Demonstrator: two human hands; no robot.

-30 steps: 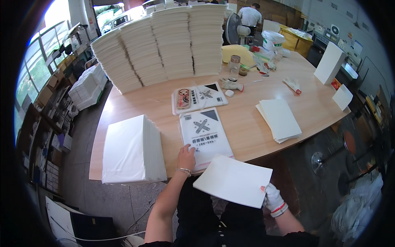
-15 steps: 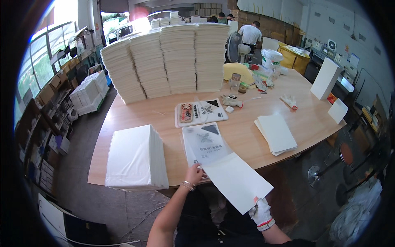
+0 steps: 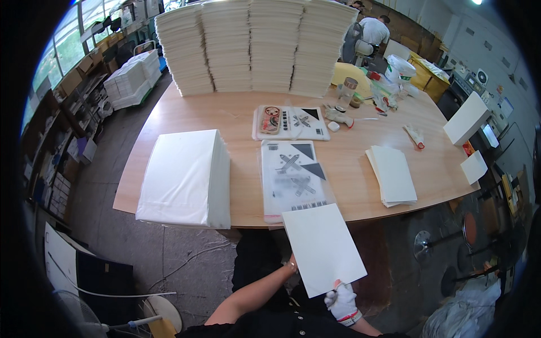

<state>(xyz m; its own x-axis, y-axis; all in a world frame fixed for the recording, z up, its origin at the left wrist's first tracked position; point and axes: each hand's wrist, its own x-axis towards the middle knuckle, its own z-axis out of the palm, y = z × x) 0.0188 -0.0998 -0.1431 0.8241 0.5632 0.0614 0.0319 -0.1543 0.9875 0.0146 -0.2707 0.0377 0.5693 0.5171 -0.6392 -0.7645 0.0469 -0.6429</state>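
Bare tabletop [image 3: 349, 160] lies open between printed packet [image 3: 294, 179] and paper pile [image 3: 392, 176].

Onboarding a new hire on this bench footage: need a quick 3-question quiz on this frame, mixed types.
1. True or false: the right hand wears a white glove.
2. What do both hands hold? A) white board sheet B) glass jar C) red tube
3. Which lies to the person's left on the table: the thick white stack or the thin white pile?

Key
1. True.
2. A: the white board sheet is held at the table's near edge, left hand mostly hidden behind it.
3. The thick white stack.
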